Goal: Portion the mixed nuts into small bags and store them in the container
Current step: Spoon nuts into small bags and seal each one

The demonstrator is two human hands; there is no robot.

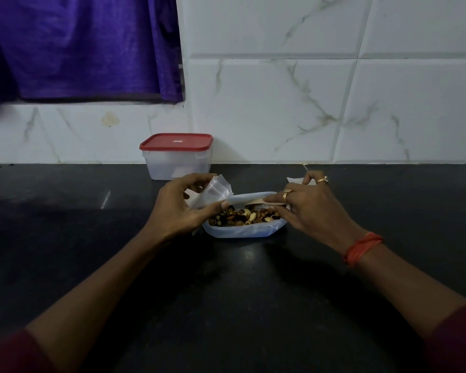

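A large clear bag (pixel 242 230) of mixed nuts (pixel 244 216) lies open on the dark counter in the middle of the view. My left hand (pixel 183 208) pinches a small clear bag (pixel 218 190) above the big bag's left end. My right hand (pixel 306 208) grips a pale wooden spoon (pixel 261 201) by its handle over the nuts; the hand hides most of the spoon. A clear container with a red lid (pixel 176 141) stands shut against the wall behind the bags.
The black counter (pixel 65 224) runs across the whole view, ending at a white marbled tile wall (pixel 280 103). A purple cloth (pixel 78 49) hangs at the upper left. A scrap of clear plastic (pixel 293 180) shows behind my right hand.
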